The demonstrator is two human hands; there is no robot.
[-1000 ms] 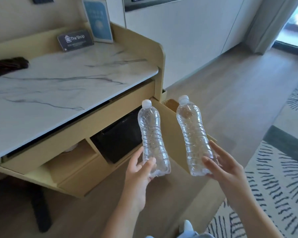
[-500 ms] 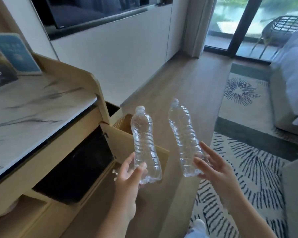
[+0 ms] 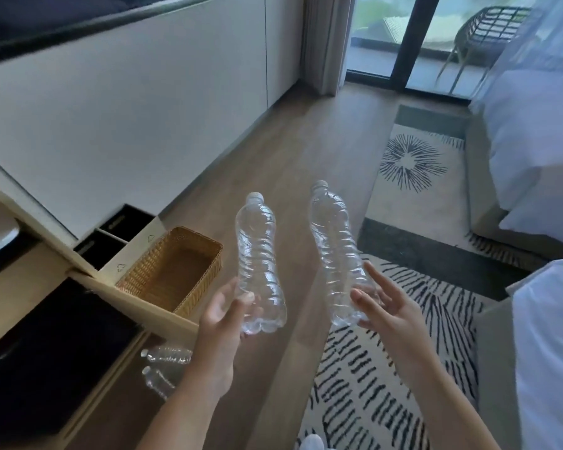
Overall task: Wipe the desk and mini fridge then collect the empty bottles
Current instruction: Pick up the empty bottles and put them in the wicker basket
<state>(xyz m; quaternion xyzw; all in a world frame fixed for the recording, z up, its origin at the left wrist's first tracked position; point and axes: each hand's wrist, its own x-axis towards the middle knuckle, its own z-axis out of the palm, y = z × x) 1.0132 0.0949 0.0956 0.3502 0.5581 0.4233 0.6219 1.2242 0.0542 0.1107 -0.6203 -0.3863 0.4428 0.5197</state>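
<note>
My left hand (image 3: 223,315) grips the base of a clear empty bottle (image 3: 257,254) with a white cap, held upright over the wooden floor. My right hand (image 3: 389,308) holds a second clear empty bottle (image 3: 335,251) by its lower part, leaning slightly left, with the fingers spread. Two more empty bottles (image 3: 166,355) (image 3: 158,381) lie on the floor below my left forearm, beside the desk. The dark mini fridge (image 3: 43,352) front sits under the desk at lower left. A woven basket (image 3: 205,280) stands empty in the desk's side compartment, just left of the left bottle.
The desk's wooden side panel (image 3: 150,311) juts out at the left. A patterned rug (image 3: 387,368) covers the floor on the right. A bed (image 3: 533,151) with white linen stands at far right. A glass balcony door (image 3: 420,37) is at the back.
My view has swung right, away from the marble desktop toward the floor and balcony door. Both hands keep the same hold on the bottles. The basket and the floor bottles have come into view.
</note>
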